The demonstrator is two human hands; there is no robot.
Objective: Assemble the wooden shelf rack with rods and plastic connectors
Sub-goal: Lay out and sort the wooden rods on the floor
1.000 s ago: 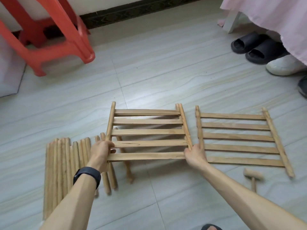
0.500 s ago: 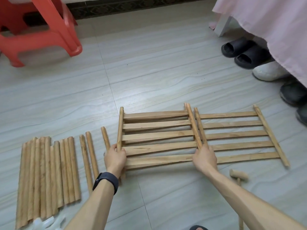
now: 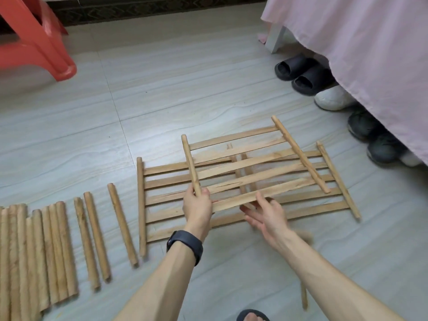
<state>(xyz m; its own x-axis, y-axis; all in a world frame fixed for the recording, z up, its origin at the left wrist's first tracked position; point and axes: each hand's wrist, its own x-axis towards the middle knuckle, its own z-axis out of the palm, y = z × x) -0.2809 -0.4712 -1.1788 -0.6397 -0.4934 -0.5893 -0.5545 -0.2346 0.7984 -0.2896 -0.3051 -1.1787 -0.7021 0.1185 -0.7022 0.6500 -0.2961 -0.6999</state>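
Pale grey tiled floor (image 3: 185, 89) carries all parts; a red stool (image 3: 39, 42) stands at its far left corner; shoes (image 3: 298, 72) line its right edge under a pink cloth (image 3: 359, 54).

Two slatted panels lie flat on the floor, end to end: the left floor panel (image 3: 141, 205) and the right floor panel (image 3: 338, 179); a third, the raised panel (image 3: 298, 155), is held tilted above both and overlaps them.

Left hand (image 3: 198, 205), with a dark wristband (image 3: 185, 245), grips the near end of the raised panel's left rail, fingers curled round it.

Right hand (image 3: 266, 216) sits just beneath the nearest slat of the raised panel; fingers extended and spread, not wrapped round anything; the hand is blurred, so contact with the slat cannot be confirmed.

Three single rods (image 3: 97, 235) lie parallel just left of the left floor panel; a packed row of rods (image 3: 34, 251) lies further along, at the left edge of the floor.
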